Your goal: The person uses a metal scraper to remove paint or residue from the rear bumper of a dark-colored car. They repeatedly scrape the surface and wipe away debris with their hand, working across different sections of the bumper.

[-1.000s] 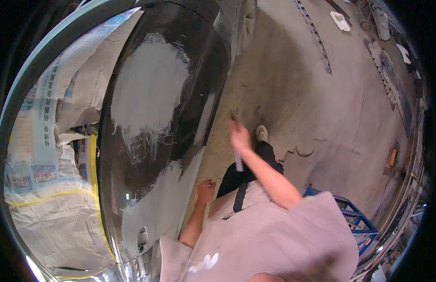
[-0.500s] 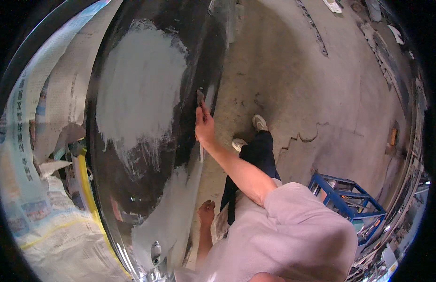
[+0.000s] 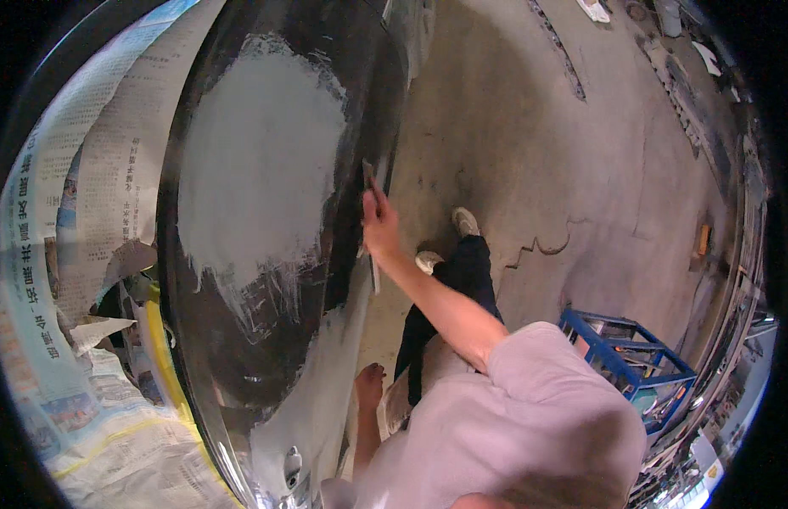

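Observation:
My right hand (image 3: pixel 380 225) reaches out to the panel's right edge, its fingers closed around a putty knife. The flat, greyish blade of the putty knife (image 3: pixel 368 174) points away from me, over the dark strip beside the edge. Left of it, a broad patch of light grey filler (image 3: pixel 262 161) covers the dark car panel (image 3: pixel 241 373), ragged and streaked along its near end. Close to my body, low beside the panel, my left hand (image 3: pixel 370 383) has its fingers curled in; anything inside them is hidden.
Newspaper sheets (image 3: pixel 97 195) and yellow tape (image 3: pixel 162 348) cover the car at left. A door handle (image 3: pixel 293 465) sits at the panel's near end. To my right stands a blue metal frame (image 3: pixel 631 360). Cracked concrete floor (image 3: pixel 530 170) lies beyond my shoes (image 3: pixel 466 222).
My right hand with the putty knife sits slightly farther right and lower in the picture. The panel has also shifted a little to the right in view. My left hand stays nearly in place.

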